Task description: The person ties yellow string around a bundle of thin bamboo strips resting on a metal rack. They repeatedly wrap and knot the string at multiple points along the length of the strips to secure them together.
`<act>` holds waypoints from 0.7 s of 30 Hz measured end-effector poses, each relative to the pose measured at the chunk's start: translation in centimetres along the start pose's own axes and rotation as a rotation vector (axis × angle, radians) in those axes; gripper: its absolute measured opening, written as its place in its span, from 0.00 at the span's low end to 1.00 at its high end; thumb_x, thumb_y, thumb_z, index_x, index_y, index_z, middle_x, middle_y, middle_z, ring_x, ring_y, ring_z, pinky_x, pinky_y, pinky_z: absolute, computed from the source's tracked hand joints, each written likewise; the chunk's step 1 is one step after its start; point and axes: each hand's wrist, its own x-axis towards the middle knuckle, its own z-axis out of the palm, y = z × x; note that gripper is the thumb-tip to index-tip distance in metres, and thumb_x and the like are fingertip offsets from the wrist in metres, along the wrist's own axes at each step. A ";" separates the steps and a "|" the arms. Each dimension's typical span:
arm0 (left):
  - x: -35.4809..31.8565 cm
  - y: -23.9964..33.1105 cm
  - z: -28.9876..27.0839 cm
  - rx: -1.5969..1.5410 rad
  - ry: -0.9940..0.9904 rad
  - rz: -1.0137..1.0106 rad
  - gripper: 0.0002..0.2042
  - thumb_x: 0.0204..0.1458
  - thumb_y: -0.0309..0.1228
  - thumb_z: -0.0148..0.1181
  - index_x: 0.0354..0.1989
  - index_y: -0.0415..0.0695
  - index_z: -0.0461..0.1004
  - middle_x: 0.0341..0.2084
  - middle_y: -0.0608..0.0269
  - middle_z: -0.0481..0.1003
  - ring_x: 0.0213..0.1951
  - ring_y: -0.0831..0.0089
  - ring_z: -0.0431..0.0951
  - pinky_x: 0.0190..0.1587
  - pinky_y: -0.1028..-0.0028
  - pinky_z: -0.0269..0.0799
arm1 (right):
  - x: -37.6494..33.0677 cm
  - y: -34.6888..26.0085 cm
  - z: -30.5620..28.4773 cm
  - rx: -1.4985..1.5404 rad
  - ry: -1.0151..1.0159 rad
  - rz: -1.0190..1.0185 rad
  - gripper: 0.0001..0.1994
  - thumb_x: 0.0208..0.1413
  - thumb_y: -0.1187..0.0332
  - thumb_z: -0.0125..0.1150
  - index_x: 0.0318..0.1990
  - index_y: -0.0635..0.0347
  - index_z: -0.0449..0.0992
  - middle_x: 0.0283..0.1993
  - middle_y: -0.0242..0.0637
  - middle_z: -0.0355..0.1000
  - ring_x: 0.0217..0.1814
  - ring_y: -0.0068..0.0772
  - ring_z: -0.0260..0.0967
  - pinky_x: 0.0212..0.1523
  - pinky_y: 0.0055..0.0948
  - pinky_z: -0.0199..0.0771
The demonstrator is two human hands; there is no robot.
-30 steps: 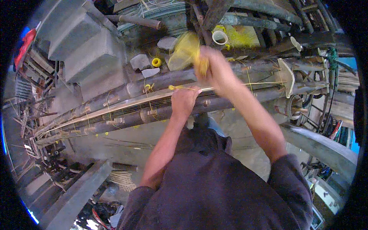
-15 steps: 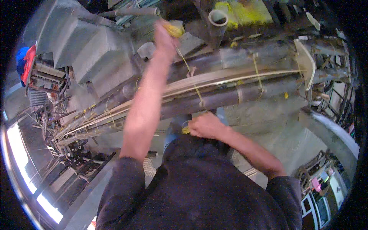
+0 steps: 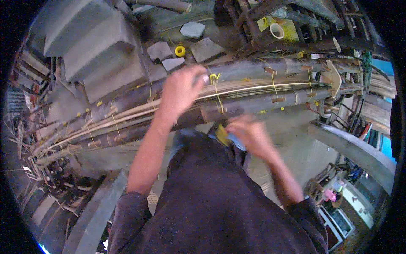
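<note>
Concrete steps (image 3: 95,51) stand beyond the left grip (image 3: 182,91), whose half-hidden state I cannot tell; the blurred right grip (image 3: 248,132) holds a yellow bundle (image 3: 221,134) at its left, outline unclear.

The string (image 3: 221,134) is yellow, the shirt (image 3: 215,199) near-black.

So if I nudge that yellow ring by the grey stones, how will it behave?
The yellow ring would probably slide rather than roll, since it seems to lie flat. It's likely light, being small with a hollow-looking middle. The grey stones around it might stop it quickly.
</note>
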 end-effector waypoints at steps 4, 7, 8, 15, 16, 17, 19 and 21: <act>-4.9 0.6 6.1 -0.142 0.301 0.030 0.10 0.54 0.35 0.57 0.39 0.43 0.78 0.30 0.49 0.78 0.34 0.52 0.78 0.41 0.57 0.73 | 9.4 -11.9 -8.8 -0.419 -0.294 -0.464 0.05 0.50 0.72 0.60 0.35 0.58 0.80 0.33 0.39 0.76 0.41 0.46 0.73 0.57 0.42 0.68; -4.3 1.0 6.3 0.006 0.358 -0.004 0.08 0.53 0.35 0.59 0.33 0.44 0.78 0.26 0.51 0.77 0.30 0.54 0.78 0.38 0.57 0.72 | 18.8 -10.9 -4.4 -0.095 -0.133 -0.865 0.10 0.55 0.64 0.57 0.36 0.62 0.78 0.32 0.45 0.75 0.41 0.50 0.73 0.56 0.44 0.69; -4.8 1.0 6.2 0.179 0.216 -0.034 0.08 0.52 0.35 0.59 0.31 0.44 0.78 0.25 0.52 0.77 0.29 0.55 0.78 0.37 0.57 0.72 | 20.3 -8.3 -2.9 -0.196 -0.116 -0.616 0.12 0.56 0.63 0.56 0.36 0.63 0.78 0.31 0.45 0.74 0.41 0.49 0.73 0.53 0.44 0.70; -3.6 1.1 6.5 0.130 0.206 0.057 0.13 0.55 0.40 0.57 0.28 0.43 0.80 0.24 0.50 0.77 0.28 0.52 0.78 0.37 0.57 0.72 | 24.4 5.4 1.4 0.638 0.098 -0.114 0.16 0.62 0.61 0.48 0.24 0.59 0.69 0.17 0.32 0.60 0.18 0.32 0.58 0.22 0.34 0.62; -4.3 0.2 6.5 0.230 0.138 -0.098 0.12 0.55 0.40 0.57 0.29 0.44 0.79 0.25 0.51 0.77 0.29 0.52 0.78 0.37 0.57 0.72 | 21.4 1.5 0.2 0.443 0.121 -0.239 0.15 0.62 0.63 0.48 0.24 0.59 0.68 0.17 0.32 0.61 0.19 0.31 0.59 0.22 0.34 0.62; -4.8 -0.1 6.5 0.232 0.171 -0.133 0.13 0.55 0.41 0.57 0.30 0.45 0.79 0.25 0.51 0.78 0.29 0.52 0.78 0.37 0.57 0.72 | 16.9 -1.4 -1.0 0.468 0.120 -0.293 0.14 0.61 0.63 0.49 0.25 0.59 0.69 0.20 0.35 0.64 0.22 0.35 0.63 0.25 0.36 0.65; -4.8 0.2 6.9 0.211 0.189 -0.129 0.13 0.55 0.42 0.58 0.31 0.46 0.79 0.25 0.51 0.78 0.28 0.52 0.78 0.36 0.58 0.73 | 6.4 -1.4 1.5 0.423 -0.049 -0.315 0.13 0.59 0.62 0.52 0.26 0.60 0.70 0.25 0.43 0.70 0.29 0.45 0.70 0.31 0.42 0.70; -3.7 1.4 5.8 -0.049 0.180 -0.045 0.13 0.57 0.40 0.55 0.31 0.42 0.76 0.23 0.59 0.77 0.26 0.65 0.77 0.33 0.64 0.72 | 3.1 2.2 6.4 0.066 -0.334 -0.335 0.12 0.57 0.62 0.54 0.27 0.61 0.70 0.28 0.49 0.72 0.33 0.52 0.75 0.34 0.48 0.72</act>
